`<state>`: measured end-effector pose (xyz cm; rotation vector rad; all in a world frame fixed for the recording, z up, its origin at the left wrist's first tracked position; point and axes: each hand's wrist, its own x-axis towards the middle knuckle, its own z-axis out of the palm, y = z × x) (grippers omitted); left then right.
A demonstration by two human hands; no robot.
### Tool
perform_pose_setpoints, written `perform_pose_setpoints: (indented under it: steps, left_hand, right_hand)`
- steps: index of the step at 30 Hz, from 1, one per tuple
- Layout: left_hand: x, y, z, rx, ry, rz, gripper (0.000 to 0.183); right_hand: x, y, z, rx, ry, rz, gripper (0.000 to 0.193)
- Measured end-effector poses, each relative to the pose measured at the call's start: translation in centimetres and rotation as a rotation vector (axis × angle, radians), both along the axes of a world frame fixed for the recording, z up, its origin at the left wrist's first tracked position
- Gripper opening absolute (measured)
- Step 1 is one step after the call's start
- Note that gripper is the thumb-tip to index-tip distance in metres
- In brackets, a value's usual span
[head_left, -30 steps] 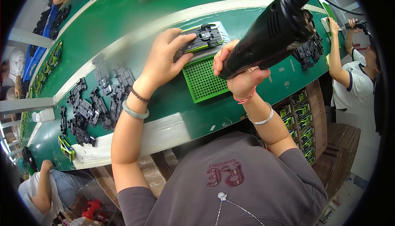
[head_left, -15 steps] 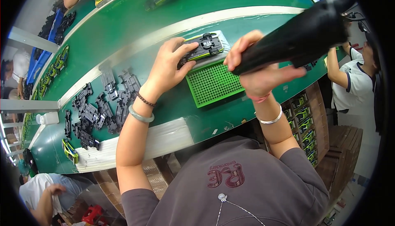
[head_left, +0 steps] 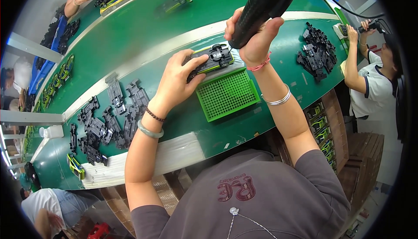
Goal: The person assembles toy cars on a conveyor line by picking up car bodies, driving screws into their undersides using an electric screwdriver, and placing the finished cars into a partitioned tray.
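A toy car [head_left: 217,57] lies upside down on a pale holder, its black underside and wheels facing up and a yellow-green body edge showing below. My left hand [head_left: 177,74] grips its left end, fingers across the chassis and thumb along the near side. In my right hand [head_left: 257,43] is a black power screwdriver [head_left: 266,3], tilted with its lower end over the car's right end. Whether the bit touches the car I cannot make out. Just in front of the car sits a green perforated tray [head_left: 234,112].
Black chassis parts [head_left: 98,126] lie loose at my left, beside a single green toy car [head_left: 75,166]. Another chassis pile [head_left: 318,52] is at the right. Beyond runs a green conveyor belt [head_left: 143,34] carrying a car. Co-workers sit across and to the right; boxed cars [head_left: 323,130] stand below the table.
My right hand has swung the screwdriver from a slanted position at the right to a steeper one, its lower end now at the car. The chassis pile at the right has come into sight.
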<state>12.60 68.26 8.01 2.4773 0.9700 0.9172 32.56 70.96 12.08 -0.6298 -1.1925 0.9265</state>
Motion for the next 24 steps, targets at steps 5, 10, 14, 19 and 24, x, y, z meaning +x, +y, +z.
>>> perform_pose_setpoints:
  steps: [5, 10, 14, 19, 24]
  left_hand:
    - [0.1, 0.0, 0.0, -0.007, -0.004, -0.002, 0.046]
    - [0.1, 0.1, 0.1, -0.006, 0.005, -0.004, 0.045]
    - [-0.1, 0.2, 0.1, -0.009, 0.010, -0.006, 0.045]
    - [0.1, 0.1, -0.3, -0.039, -0.041, -0.028, 0.046]
    - [0.0, 0.2, -0.1, -0.044, -0.037, -0.013, 0.045]
  right_hand:
    - [-0.1, 0.2, -0.2, -0.022, -0.052, -0.024, 0.091]
    - [-0.6, 0.5, -0.6, 0.048, 0.028, -0.024, 0.082]
    - [-1.1, 1.0, -0.8, 0.017, -0.026, -0.029, 0.078]
    - [-1.2, 0.7, -1.1, -0.031, -0.025, -0.011, 0.077]
    - [-1.2, 1.0, -0.6, -0.057, -0.030, 0.009, 0.078]
